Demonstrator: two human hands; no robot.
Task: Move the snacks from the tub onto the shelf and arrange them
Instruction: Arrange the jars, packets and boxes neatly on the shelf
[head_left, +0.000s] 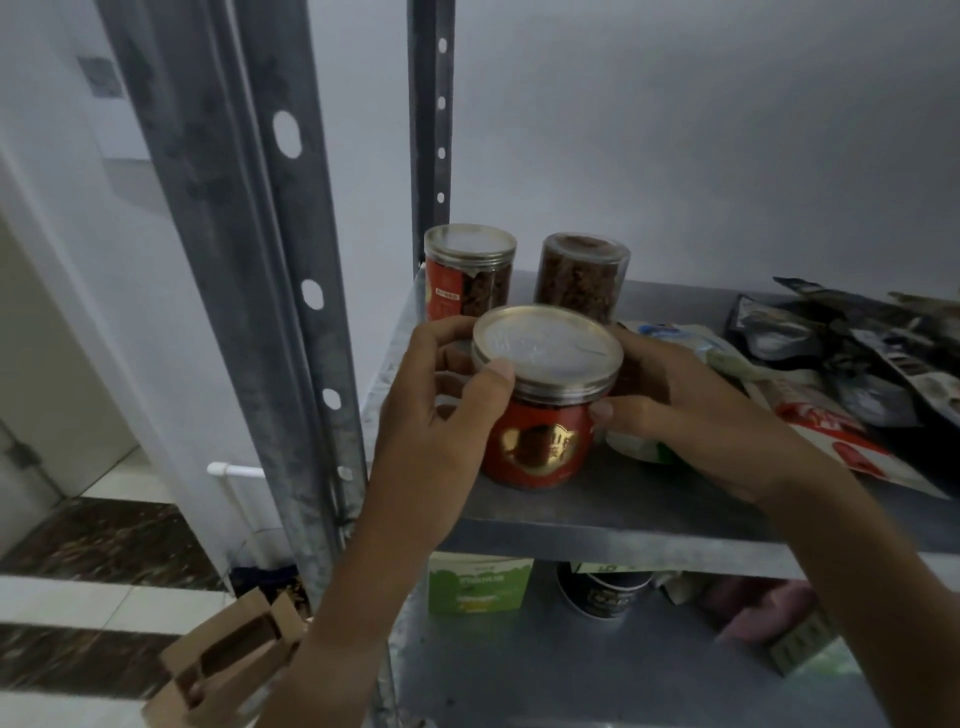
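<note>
A red-labelled snack jar (537, 447) with a gold-rimmed lid stands near the front left of the metal shelf (597, 512). My left hand (447, 410) grips its left side, thumb on the lid's rim. My right hand (691, 415) holds its right side with thumb against the jar. Behind it stand two more jars: a red-labelled jar (467, 273) at the back left and a clear jar (582, 278) of brown snacks beside it. The tub is out of view.
Several snack pouches (841, 374) lie heaped on the shelf's right half, touching my right hand's back. A grey perforated upright (270, 291) stands at left. The lower shelf holds a green box (478, 587), a dark cup (605, 590) and packets. A brown paper bag (228, 670) sits on the floor.
</note>
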